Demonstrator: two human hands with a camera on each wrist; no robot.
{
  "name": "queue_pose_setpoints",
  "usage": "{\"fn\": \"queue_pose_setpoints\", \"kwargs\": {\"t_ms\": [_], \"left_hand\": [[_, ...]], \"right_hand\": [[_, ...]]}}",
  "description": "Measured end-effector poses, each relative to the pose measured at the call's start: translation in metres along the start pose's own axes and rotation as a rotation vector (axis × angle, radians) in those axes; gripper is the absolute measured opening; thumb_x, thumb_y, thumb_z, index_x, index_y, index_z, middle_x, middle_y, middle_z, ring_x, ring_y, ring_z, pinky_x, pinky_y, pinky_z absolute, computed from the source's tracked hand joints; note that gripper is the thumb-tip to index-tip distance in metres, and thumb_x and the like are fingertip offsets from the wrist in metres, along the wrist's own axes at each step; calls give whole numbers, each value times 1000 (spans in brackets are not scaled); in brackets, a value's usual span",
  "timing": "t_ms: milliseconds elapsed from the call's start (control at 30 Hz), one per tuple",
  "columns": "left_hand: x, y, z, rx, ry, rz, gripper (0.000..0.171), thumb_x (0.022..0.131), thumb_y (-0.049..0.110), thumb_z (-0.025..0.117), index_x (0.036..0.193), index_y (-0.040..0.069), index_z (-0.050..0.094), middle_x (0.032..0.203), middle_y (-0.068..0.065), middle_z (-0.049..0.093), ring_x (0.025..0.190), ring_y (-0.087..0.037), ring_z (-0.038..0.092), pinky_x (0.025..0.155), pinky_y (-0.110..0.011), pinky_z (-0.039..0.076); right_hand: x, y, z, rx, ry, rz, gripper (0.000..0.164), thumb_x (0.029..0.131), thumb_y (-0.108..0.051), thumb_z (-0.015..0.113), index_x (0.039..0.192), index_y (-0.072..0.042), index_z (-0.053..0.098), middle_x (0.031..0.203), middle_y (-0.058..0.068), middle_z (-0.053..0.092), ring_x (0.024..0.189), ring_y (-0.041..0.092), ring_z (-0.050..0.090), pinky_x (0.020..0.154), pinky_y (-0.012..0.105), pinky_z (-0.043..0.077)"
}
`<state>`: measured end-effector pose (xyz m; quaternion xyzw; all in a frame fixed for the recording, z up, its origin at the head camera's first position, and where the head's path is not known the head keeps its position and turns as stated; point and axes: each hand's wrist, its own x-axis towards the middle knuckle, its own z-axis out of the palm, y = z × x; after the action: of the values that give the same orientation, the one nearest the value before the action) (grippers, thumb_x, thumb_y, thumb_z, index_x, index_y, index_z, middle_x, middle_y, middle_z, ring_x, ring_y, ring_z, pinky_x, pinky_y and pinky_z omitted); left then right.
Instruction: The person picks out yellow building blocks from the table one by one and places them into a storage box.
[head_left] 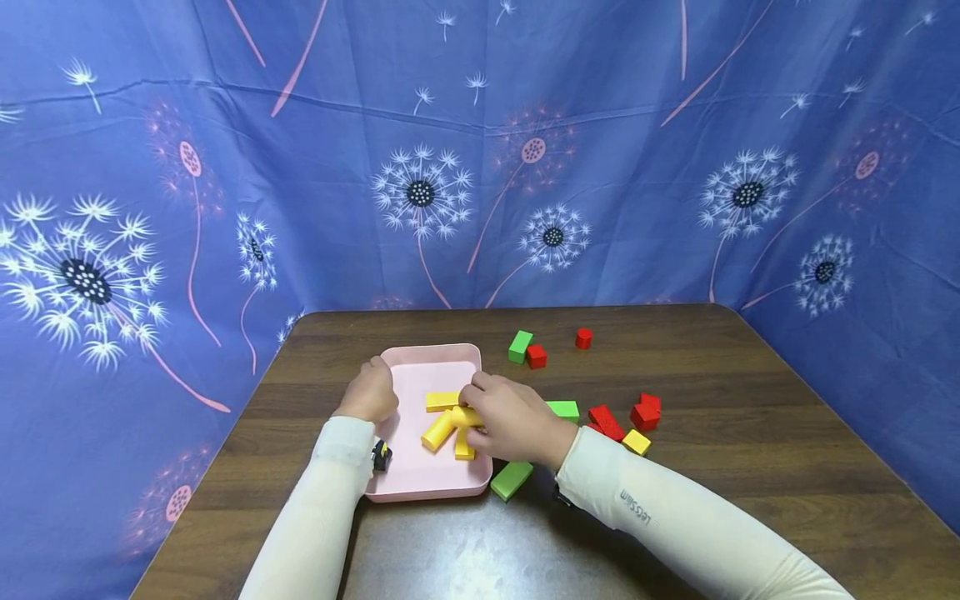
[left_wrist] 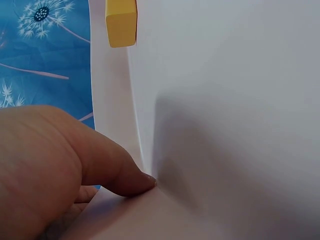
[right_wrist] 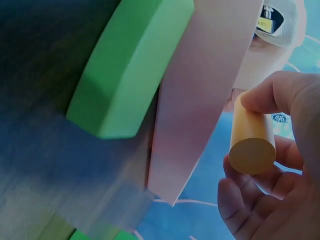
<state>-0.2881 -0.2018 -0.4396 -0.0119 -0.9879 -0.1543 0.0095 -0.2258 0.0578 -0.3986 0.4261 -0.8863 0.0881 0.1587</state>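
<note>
My left hand (head_left: 370, 392) grips the left wall of a shallow pink tray (head_left: 408, 485). In the left wrist view its thumb presses on the inside of the wall, and other fingers show outside. Over the tray's right side, my right hand (head_left: 517, 417) pinches a yellow cylinder block (right_wrist: 252, 135) between thumb and fingers. Inside the tray lie a yellow bar (head_left: 441, 402), another yellow cylinder (head_left: 437, 432) and a yellow block (head_left: 464, 450), partly covered by the right hand in the head view.
A green block (head_left: 512, 481) lies beside the tray's near right corner, and another green block (head_left: 562, 410) is behind the right hand. Farther right are several red blocks (head_left: 606, 422) and a yellow cube (head_left: 637, 442). A red cylinder (head_left: 583, 337) stands toward the table's back.
</note>
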Motion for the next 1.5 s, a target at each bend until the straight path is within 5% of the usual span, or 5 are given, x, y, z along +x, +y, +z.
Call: {"fn": "queue_pose_setpoints", "kwargs": {"t_ms": [1500], "left_hand": [[1, -1, 2, -12, -6, -21, 54, 80, 5, 60, 121, -17, 32, 104, -28, 48, 82, -33, 56, 82, -51, 52]], "right_hand": [[-4, -17, 16, 4, -91, -75, 20, 80, -40, 65, 84, -21, 59, 70, -11, 43, 62, 7, 38, 51, 25, 36]]}}
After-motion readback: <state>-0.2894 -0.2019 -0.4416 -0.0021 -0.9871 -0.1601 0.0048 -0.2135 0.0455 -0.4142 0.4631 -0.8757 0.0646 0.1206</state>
